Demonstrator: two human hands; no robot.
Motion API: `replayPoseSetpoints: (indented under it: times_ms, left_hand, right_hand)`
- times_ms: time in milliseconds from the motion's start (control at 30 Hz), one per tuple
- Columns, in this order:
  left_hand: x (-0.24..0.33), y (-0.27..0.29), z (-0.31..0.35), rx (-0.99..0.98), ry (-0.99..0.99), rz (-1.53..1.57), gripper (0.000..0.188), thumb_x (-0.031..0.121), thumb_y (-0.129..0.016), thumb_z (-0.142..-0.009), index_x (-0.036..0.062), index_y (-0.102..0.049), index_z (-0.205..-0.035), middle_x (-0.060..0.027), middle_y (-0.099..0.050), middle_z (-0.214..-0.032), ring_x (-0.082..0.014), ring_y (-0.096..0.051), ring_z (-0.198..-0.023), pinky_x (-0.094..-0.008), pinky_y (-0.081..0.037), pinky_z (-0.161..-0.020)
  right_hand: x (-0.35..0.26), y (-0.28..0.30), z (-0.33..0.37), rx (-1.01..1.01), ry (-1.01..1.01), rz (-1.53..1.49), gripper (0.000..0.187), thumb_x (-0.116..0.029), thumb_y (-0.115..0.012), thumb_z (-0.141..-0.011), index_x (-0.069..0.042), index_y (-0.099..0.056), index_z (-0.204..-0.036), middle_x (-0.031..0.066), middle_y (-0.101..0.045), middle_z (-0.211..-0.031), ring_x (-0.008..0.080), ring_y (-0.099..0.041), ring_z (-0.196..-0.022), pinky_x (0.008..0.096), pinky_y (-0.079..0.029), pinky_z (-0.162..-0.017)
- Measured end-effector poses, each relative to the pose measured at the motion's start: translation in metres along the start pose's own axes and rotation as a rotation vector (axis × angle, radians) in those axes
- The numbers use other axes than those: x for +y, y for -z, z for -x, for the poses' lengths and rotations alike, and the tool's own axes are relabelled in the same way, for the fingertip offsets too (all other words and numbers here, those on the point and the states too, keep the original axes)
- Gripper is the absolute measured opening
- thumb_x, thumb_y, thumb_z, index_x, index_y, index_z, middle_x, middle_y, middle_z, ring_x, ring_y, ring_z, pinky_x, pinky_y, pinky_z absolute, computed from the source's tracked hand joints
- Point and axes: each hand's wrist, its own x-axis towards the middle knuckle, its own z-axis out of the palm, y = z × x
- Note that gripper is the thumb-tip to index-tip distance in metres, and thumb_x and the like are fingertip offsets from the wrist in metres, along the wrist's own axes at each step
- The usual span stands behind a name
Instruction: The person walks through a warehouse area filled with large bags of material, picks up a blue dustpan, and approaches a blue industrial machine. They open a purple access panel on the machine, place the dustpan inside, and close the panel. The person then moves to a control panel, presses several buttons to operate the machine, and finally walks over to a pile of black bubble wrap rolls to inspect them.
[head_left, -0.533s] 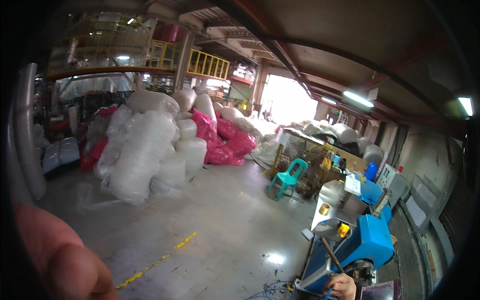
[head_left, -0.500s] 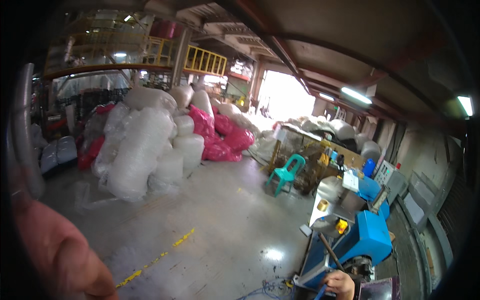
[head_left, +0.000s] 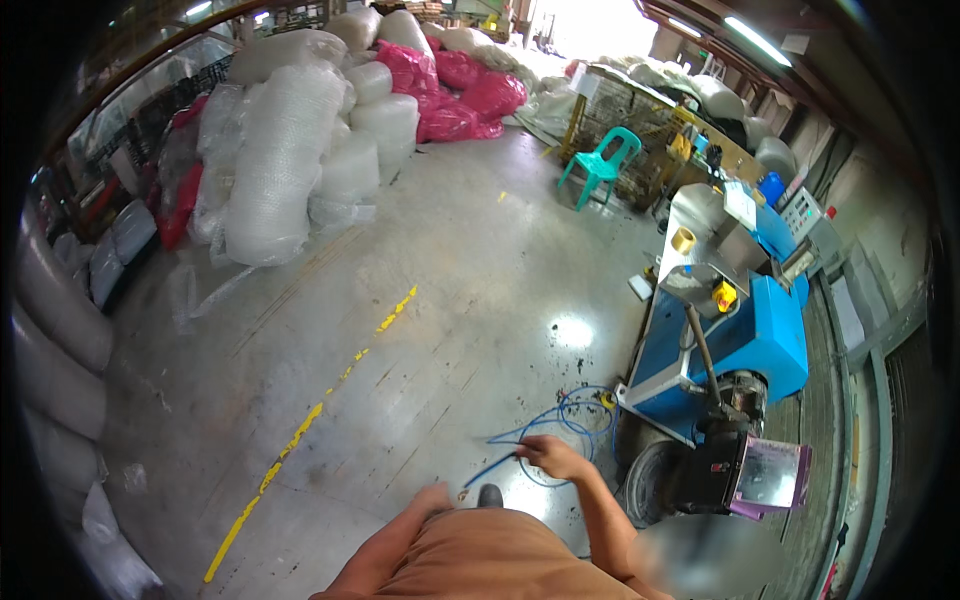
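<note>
My right hand (head_left: pixel 548 457) is closed on a thin blue hose (head_left: pixel 491 469), in front of my body. One end of the hose slants down and to the left below the fingers. More of it lies in loose loops on the floor just beyond the hand. Close to my waist on the left, my left hand (head_left: pixel 432 497) hangs low; its fingers are blurred and partly hidden, so I cannot make out their shape. A dark shoe (head_left: pixel 490 496) shows between the two hands.
A blue machine (head_left: pixel 755 345) with a metal worktop stands at the right. Beyond it is a green plastic chair (head_left: pixel 602 165). Bubble-wrap rolls (head_left: pixel 285 165) and pink bags (head_left: pixel 470 95) are piled at the far left. A broken yellow line (head_left: pixel 300 430) crosses the floor.
My view has tilted down. The left hand has dropped from the near left to beside my waist. The right hand, still on the blue hose, now appears nearer the middle.
</note>
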Motion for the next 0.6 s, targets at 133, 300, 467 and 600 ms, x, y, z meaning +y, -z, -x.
replayPoseSetpoints:
  times_ms: [133,300,467,600]
  left_hand:
    - [0.012,0.003,0.007,-0.081,-0.039,-0.172,0.062,0.041,-0.078,-0.069,0.0143,-0.064,-0.123,-0.0159,-0.064,-0.124,-0.0358,-0.059,-0.116,-0.0465,-0.049,-0.094]
    - [-0.012,-0.021,-0.027,-0.018,-0.126,-0.361,0.034,0.024,-0.066,-0.075,0.0086,-0.07,-0.105,-0.0171,-0.069,-0.106,-0.0373,-0.064,-0.104,-0.0485,-0.051,-0.087]
    - [-0.036,-0.042,-0.014,0.035,-0.164,-0.352,0.037,0.02,-0.065,-0.079,0.0084,-0.064,-0.114,-0.0166,-0.064,-0.118,-0.0362,-0.058,-0.114,-0.0488,-0.049,-0.091]
    - [-0.046,-0.009,-0.005,-0.136,0.023,-0.332,0.046,0.036,-0.07,-0.084,0.0085,-0.061,-0.12,-0.0166,-0.061,-0.125,-0.0372,-0.056,-0.117,-0.0492,-0.048,-0.095]
  right_hand:
    - [-0.084,-0.046,-0.028,-0.272,0.004,-0.073,0.028,-0.024,-0.053,-0.1,0.002,-0.062,-0.098,0.0141,-0.065,-0.085,0.0236,-0.058,-0.078,0.0356,-0.047,-0.074]
    - [-0.059,-0.07,-0.034,-0.176,0.426,0.183,0.024,-0.022,-0.056,-0.096,0.002,-0.06,-0.094,0.0221,-0.063,-0.085,0.0391,-0.059,-0.08,0.0426,-0.047,-0.071]
    - [-0.018,-0.066,-0.006,-0.03,0.092,0.229,0.025,-0.025,-0.055,-0.096,-0.001,-0.062,-0.095,0.0225,-0.063,-0.088,0.042,-0.06,-0.084,0.0451,-0.048,-0.074]
    - [0.018,-0.052,0.032,0.09,-0.22,0.386,0.031,-0.03,-0.054,-0.096,-0.001,-0.065,-0.097,0.0226,-0.067,-0.094,0.0447,-0.061,-0.091,0.0493,-0.048,-0.076]
